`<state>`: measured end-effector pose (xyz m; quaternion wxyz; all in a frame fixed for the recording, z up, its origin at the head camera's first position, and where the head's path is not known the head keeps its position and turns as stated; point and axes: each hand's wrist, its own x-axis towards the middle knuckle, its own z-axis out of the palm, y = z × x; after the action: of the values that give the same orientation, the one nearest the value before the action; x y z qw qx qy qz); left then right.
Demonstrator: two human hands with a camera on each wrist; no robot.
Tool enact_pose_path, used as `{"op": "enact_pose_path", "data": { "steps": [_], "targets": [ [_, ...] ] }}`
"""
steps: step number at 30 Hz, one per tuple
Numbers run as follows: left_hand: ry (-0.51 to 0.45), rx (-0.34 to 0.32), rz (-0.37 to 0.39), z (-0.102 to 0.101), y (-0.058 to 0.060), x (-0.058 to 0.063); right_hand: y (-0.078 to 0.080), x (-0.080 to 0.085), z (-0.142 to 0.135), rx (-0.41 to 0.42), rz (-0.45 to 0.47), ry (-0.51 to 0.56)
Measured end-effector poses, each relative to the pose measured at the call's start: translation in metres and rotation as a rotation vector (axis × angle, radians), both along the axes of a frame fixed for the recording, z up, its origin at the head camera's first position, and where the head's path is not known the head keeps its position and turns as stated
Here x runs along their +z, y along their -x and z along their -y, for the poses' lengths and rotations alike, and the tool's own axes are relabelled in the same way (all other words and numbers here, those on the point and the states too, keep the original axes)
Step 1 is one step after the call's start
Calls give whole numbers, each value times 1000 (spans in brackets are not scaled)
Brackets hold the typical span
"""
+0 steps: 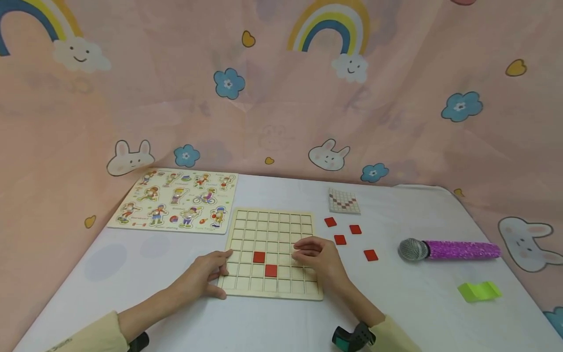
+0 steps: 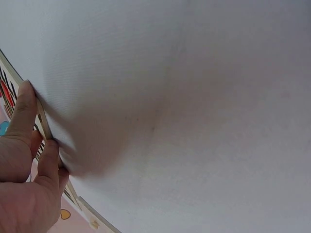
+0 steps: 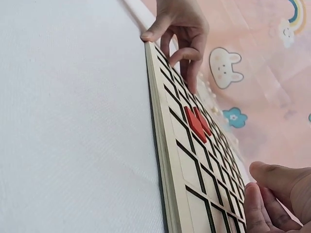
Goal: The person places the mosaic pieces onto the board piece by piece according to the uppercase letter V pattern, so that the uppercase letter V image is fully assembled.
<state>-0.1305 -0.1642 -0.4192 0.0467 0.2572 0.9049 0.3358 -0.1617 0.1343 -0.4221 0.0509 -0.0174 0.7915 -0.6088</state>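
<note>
A pale wooden grid board [image 1: 286,288] lies flat on the white table, with two red square tiles [image 1: 259,257] set diagonally in its cells. My left hand [image 1: 204,276] rests at the board's left side, the thumb by its near left corner and the fingertips along the edge. In the left wrist view, that hand's fingers [image 2: 24,109] touch the rim. Over the board's right part is my right hand [image 1: 320,259], thumb and fingers loosely bent. In the right wrist view, the right hand [image 3: 282,199] shows a gap between thumb and forefinger and no tile there.
Several loose red tiles [image 1: 340,239] lie right of the board. Behind them sits a small pattern card [image 1: 344,201]. A purple microphone [image 1: 462,250] and a bright green wavy piece [image 1: 479,292] are at far right. A picture puzzle board [image 1: 176,200] lies back left.
</note>
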Motion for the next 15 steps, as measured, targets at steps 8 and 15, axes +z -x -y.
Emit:
{"op": "enact_pose_path", "data": {
  "steps": [8, 15],
  "targets": [
    [2, 1, -8, 0, 0, -1, 1, -1, -19, -52, 7, -79],
    [-9, -2, -5, 1, 1, -1, 4, -5, -47, 35, -46, -76]
  ]
}}
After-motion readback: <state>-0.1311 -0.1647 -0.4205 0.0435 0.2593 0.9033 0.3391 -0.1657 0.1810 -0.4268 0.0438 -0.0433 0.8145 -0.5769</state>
